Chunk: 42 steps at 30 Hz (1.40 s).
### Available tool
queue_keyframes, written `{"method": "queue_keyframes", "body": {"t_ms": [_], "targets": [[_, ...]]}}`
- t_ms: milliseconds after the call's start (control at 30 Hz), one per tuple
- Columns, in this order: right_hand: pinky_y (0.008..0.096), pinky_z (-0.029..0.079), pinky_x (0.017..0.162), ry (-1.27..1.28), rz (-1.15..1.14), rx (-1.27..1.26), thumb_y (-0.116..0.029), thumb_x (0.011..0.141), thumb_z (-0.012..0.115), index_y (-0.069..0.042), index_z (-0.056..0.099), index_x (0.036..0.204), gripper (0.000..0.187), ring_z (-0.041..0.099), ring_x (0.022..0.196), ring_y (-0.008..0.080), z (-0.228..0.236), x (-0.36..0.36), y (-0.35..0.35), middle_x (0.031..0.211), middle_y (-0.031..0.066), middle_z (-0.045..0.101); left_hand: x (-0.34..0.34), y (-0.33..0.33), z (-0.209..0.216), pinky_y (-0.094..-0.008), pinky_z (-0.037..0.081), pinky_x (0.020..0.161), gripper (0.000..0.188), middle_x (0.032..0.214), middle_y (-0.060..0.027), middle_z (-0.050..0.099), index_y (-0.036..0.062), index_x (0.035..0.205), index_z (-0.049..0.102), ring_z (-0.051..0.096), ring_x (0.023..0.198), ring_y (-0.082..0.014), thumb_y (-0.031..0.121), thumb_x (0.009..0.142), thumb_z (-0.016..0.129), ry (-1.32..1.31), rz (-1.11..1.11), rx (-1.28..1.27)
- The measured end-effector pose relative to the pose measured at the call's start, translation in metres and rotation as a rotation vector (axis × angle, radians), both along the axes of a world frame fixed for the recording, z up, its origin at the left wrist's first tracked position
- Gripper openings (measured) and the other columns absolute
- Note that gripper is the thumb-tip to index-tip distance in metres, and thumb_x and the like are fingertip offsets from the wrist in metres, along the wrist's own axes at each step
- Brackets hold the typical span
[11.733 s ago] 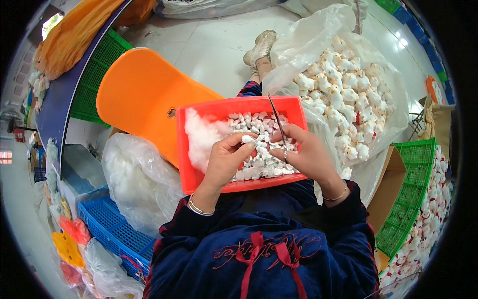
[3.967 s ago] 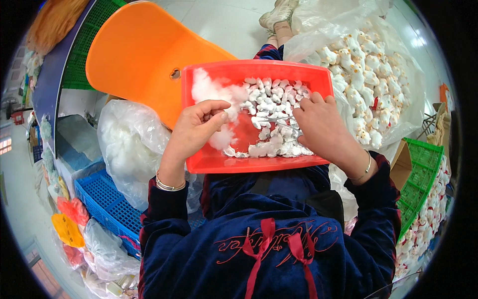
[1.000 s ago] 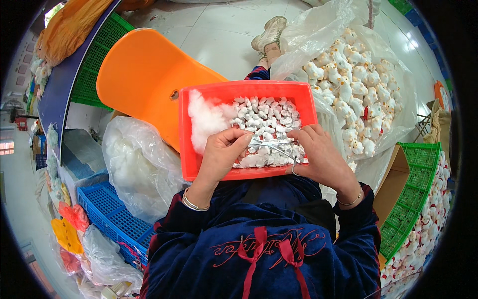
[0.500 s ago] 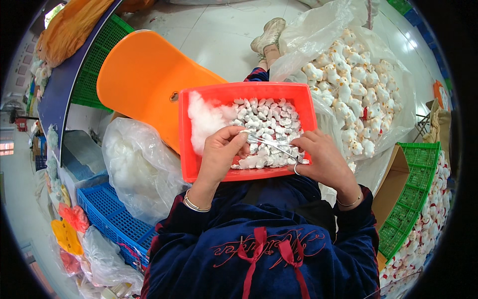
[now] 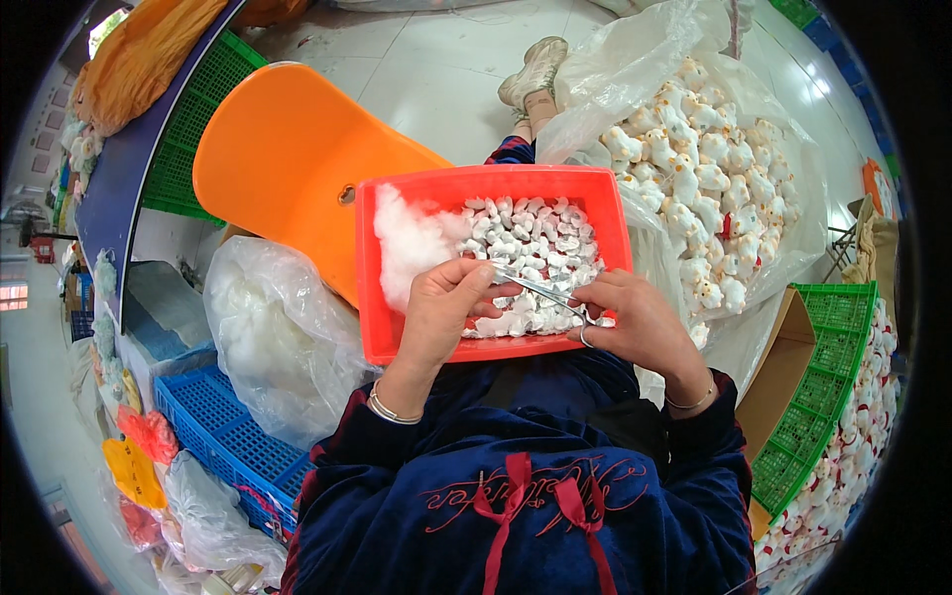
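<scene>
I observe the red rectangular plastic tray (image 5: 496,180) across the lap. Beyond its far-left corner stands the curved orange plastic chair (image 5: 288,169); off its right edge lies the clear plastic bag of white stuffed toys (image 5: 704,198). The white fluffy fibre wad (image 5: 407,248) fills the tray's left end, small white pieces (image 5: 531,233) the remainder; both hands obscure some. The right hand (image 5: 635,315) grips the slim silver scissor-shaped tool (image 5: 545,293) above the tray's middle. The left hand's (image 5: 451,305) thumb and forefinger press together at its tip; I cannot tell what is between. Versus one second earlier, the tool's arms stand closer together.
</scene>
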State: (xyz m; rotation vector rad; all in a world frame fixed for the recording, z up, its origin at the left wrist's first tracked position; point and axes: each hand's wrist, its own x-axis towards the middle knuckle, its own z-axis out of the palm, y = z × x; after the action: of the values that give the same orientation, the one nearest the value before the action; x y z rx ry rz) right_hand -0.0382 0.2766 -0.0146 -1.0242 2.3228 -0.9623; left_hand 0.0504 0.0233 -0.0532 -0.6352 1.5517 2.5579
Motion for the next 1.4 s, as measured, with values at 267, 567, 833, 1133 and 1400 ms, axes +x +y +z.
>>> {"method": "queue_keyframes", "body": {"t_ms": [267,567,833,1133,1400], "targets": [[0.0377,0.051,0.071,-0.141,0.049,-0.036,-0.017,0.073,0.088,0.0,0.071,0.102,0.037,0.064,0.077,0.026,-0.01,-0.001,-0.001,0.082,0.0106,0.066,0.003,0.002,-0.002,-0.0242,0.061,0.067,0.024,0.102,-0.0119,0.074,-0.0043,0.109,0.07,0.077,0.093,-0.0222,0.017,0.106,0.061,0.043,-0.024,-0.079],[0.0338,0.052,0.075,-0.254,0.027,-0.017,-0.03,0.066,0.097,0.0,0.07,0.104,0.055,0.064,0.084,0.0212,-0.003,-0.001,-0.005,0.088,0.0091,0.066,0.004,-0.003,-0.006,-0.0227,0.057,0.066,0.019,0.093,-0.0072,0.072,-0.0027,0.107,0.068,0.073,0.081,-0.0143,0.015,0.104,0.064,0.147,-0.04,-0.119],[0.0349,0.053,0.076,-0.324,-0.009,-0.099,-0.031,0.068,0.095,0.002,0.07,0.106,0.057,0.066,0.085,0.0248,-0.009,0.004,-0.011,0.089,0.0134,0.067,0.005,0.01,-0.006,-0.0227,0.056,0.067,0.009,0.09,-0.0056,0.071,-0.0008,0.108,0.067,0.069,0.078,-0.0105,0.005,0.1,0.067,0.278,0.153,-0.269],[0.0303,0.049,0.075,-0.517,-0.051,-0.093,-0.025,0.069,0.095,0.001,0.07,0.107,0.052,0.061,0.083,0.0152,-0.009,0.009,-0.011,0.087,0.0057,0.065,0.003,0.014,-0.005,-0.0251,0.054,0.068,0.008,0.089,-0.0098,0.072,-0.0055,0.1,0.071,0.067,0.077,-0.0107,0.002,0.096,0.07,0.464,0.214,-0.929],[0.0324,0.049,0.066,-0.404,-0.06,-0.071,-0.024,0.073,0.091,0.002,0.072,0.099,0.041,0.059,0.068,0.017,-0.013,0.003,-0.002,0.075,0.0072,0.064,-0.006,0.004,0.0,-0.0272,0.059,0.074,0.024,0.1,-0.0113,0.073,-0.0022,0.123,0.066,0.071,0.08,-0.0162,0.009,0.101,0.062,0.16,0.092,-0.333]]}}
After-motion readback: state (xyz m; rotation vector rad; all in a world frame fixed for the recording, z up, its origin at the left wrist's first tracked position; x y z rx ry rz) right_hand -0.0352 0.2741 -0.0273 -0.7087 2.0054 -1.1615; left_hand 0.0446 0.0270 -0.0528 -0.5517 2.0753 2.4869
